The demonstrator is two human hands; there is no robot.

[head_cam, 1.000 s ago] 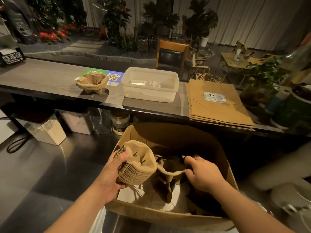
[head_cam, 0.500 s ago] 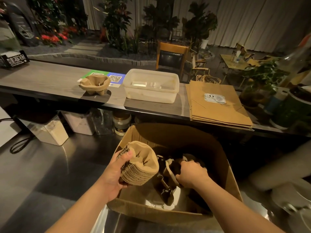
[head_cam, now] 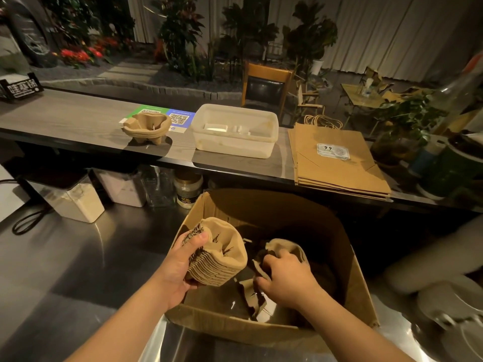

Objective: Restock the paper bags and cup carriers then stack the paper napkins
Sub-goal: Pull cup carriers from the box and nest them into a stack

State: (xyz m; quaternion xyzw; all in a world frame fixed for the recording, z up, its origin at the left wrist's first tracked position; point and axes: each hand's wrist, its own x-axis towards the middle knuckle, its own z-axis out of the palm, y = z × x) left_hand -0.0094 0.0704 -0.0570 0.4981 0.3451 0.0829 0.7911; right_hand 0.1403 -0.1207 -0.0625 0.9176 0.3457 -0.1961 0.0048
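over the open cardboard box on the steel surface, the left hand has its grip clamped round a nested stack of cup carriers, thumb on top, held at the box's left rim. the right hand is down inside the box, fingers curled round a loose cup carrier among others. on the raised wooden surface behind sit another stack of carriers, a white plastic tub just right of it, and flat paper bags stacked farther right.
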